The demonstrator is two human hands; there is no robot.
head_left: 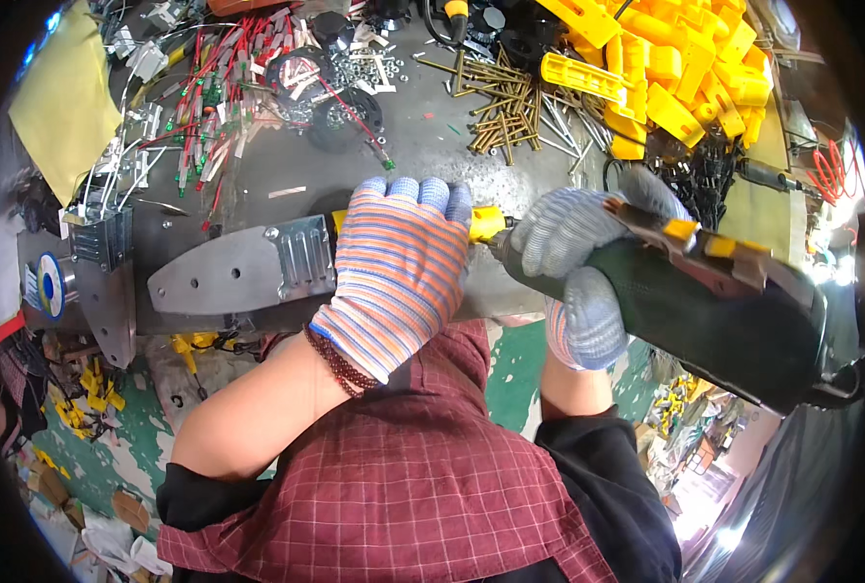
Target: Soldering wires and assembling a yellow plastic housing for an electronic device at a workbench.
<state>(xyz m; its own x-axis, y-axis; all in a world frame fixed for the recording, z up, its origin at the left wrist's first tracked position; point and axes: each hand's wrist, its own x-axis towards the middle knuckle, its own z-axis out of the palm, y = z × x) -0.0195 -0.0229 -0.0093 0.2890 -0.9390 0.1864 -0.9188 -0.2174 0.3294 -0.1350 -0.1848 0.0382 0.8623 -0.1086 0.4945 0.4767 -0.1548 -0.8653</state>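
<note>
Here is the left hand (398, 257), in a striped glove, wrapped over the middle of the grey-bladed piece (228, 272), fingers curled over its far side, thumb not showing; the piece lies crosswise on the dark workbench (296, 199), flat metal to the left, yellow end (488, 223) poking out to the right; and the right hand (578, 272) is clamped round the front of the black power tool (714, 311), its nose at that yellow end, though I cannot tell whether they touch!

The hands are apart, each with its own load; the blade looks stiff and hard, likely slick on its flat face and perhaps sharp along the rim, so the covered middle seems the safer hold; the power tool looks bulky and rear-heavy, best taken round the body, close to its balance; the yellow part looks like light, rigid plastic.

Now the count: two gloved hands, one power tool, one piece in work; one more grey plate (107, 282) at the left, one blue-rimmed spool (51, 286) beside it; over ten yellow parts (666, 73) heaped, too jumbled for a total; brass-coloured screws (505, 112) and red wires (214, 87) by the dozen, overlapping past exact counting!
</note>
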